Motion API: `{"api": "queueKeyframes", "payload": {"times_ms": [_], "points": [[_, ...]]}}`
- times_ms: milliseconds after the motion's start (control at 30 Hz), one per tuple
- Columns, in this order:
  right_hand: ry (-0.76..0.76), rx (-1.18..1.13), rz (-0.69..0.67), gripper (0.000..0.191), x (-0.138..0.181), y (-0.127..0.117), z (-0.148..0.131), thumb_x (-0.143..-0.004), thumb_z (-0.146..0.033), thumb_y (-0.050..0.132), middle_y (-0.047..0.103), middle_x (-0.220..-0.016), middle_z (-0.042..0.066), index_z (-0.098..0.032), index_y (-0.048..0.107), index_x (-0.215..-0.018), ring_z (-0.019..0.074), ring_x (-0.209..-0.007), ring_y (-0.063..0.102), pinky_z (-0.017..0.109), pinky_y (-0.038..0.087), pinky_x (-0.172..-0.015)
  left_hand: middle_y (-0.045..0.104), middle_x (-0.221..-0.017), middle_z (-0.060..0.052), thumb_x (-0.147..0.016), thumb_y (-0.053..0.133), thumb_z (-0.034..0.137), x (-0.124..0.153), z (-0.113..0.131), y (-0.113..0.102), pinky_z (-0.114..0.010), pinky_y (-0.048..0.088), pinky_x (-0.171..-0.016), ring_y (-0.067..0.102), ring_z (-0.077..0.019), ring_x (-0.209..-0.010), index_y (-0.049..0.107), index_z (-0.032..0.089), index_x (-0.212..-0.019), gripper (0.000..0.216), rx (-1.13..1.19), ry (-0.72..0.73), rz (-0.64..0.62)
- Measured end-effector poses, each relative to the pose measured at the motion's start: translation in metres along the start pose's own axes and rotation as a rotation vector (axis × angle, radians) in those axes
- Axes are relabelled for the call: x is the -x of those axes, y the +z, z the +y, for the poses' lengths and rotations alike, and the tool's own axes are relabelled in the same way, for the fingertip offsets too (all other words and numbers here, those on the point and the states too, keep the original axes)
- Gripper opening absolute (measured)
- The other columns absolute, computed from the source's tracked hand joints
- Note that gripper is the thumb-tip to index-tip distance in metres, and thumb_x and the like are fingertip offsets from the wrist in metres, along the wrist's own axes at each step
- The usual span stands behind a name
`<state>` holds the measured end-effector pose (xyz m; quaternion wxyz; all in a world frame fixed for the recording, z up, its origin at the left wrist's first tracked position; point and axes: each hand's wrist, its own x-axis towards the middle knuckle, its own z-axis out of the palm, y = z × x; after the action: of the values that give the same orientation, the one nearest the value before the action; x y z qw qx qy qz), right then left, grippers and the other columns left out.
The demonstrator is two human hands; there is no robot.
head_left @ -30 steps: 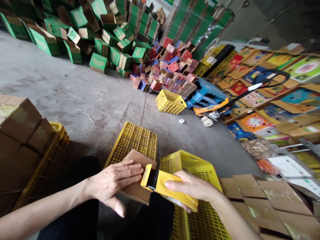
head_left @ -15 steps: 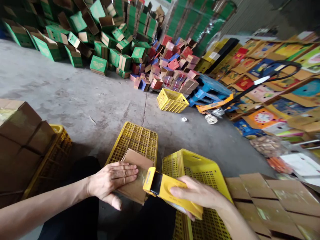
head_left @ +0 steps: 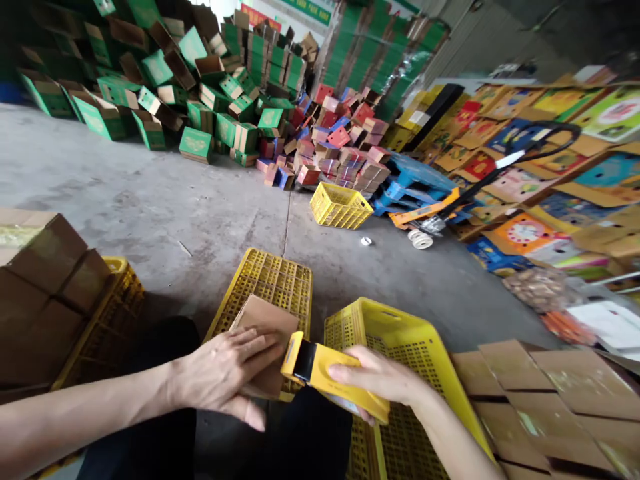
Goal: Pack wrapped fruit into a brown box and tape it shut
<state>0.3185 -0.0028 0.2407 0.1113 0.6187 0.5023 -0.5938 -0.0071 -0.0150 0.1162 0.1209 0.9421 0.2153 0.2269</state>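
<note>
Many green boxes [head_left: 195, 100] lie heaped at the far left, the biggest mass before me on the grey concrete floor [head_left: 145, 200]. At the right, printed cartons [head_left: 530, 230] are stacked in rows, and a pile of red and blue boxes [head_left: 343, 137] sits at the far middle, with blue pallets [head_left: 413, 179] and an orange-and-black pallet jack [head_left: 425, 215] just right of it. Plain brown cartons stand near me on both sides: a left stack [head_left: 45, 290] beside a yellow crate, and a right group [head_left: 545, 400]. Between them, an open yellow crate [head_left: 435, 347] stands to my right, and a lattice-faced yellow crate [head_left: 280, 283] lies ahead of me. The small brown box [head_left: 265, 315] rests on the near part of that latticed crate. My left hand [head_left: 225, 367] lies over the box, fingers extended and grasping nothing, thumb spread wide toward me. My right hand [head_left: 375, 377] has its fingers closed around a yellow tape dispenser [head_left: 333, 373], thumb on top; its front end is at the box's right edge, though I cannot tell whether they touch. Smallest, a white ring-like piece [head_left: 366, 241] lies farther off on the floor.
</note>
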Motion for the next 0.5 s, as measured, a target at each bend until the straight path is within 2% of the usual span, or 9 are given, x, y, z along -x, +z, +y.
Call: {"api": "queueKeyframes", "payload": {"times_ms": [133, 200, 367, 500], "points": [[0.000, -0.026, 0.030, 0.074, 0.001, 0.005, 0.010, -0.076, -0.080, 0.072, 0.073, -0.067, 0.000, -0.018, 0.056, -0.112, 0.0176, -0.052, 0.069, 0.022, 0.050, -0.045, 0.037, -0.166, -0.025, -0.095, 0.045, 0.081, -0.008, 0.015, 0.010, -0.043, 0.030, -0.129, 0.032, -0.0351, -0.158, 0.010, 0.004, -0.168, 0.112, -0.096, 0.041, -0.005], [-0.012, -0.036, 0.034, 0.077, 0.001, 0.008, 0.017, -0.076, -0.080, 0.072, 0.073, -0.067, 0.000, -0.017, 0.053, -0.117, 0.0178, -0.052, 0.070, 0.022, 0.050, -0.046, 0.036, -0.166, -0.025, -0.094, 0.044, 0.082, -0.006, 0.015, 0.015, -0.044, 0.030, -0.129, 0.031, -0.0355, -0.158, 0.003, 0.005, -0.169, 0.115, -0.129, 0.049, -0.010], [-0.088, -0.052, -0.007, 0.079, 0.002, 0.005, 0.038, -0.077, -0.082, 0.071, 0.074, -0.071, 0.001, -0.017, 0.052, -0.118, 0.0180, -0.057, 0.072, 0.022, 0.051, -0.049, 0.042, -0.163, -0.025, -0.093, 0.049, 0.081, -0.005, 0.011, 0.018, -0.046, 0.035, -0.126, 0.038, -0.0356, -0.155, -0.003, 0.008, -0.169, 0.118, -0.134, 0.056, -0.006], [-0.066, -0.069, 0.007, 0.085, 0.007, -0.002, 0.060, -0.073, -0.083, 0.074, 0.076, -0.077, 0.004, -0.017, 0.049, -0.122, 0.0198, -0.059, 0.073, 0.023, 0.051, -0.048, 0.046, -0.161, -0.023, -0.093, 0.051, 0.080, -0.007, 0.012, 0.020, -0.046, 0.038, -0.125, 0.042, -0.0349, -0.153, 0.004, 0.010, -0.169, 0.114, -0.129, 0.047, 0.028]]}}
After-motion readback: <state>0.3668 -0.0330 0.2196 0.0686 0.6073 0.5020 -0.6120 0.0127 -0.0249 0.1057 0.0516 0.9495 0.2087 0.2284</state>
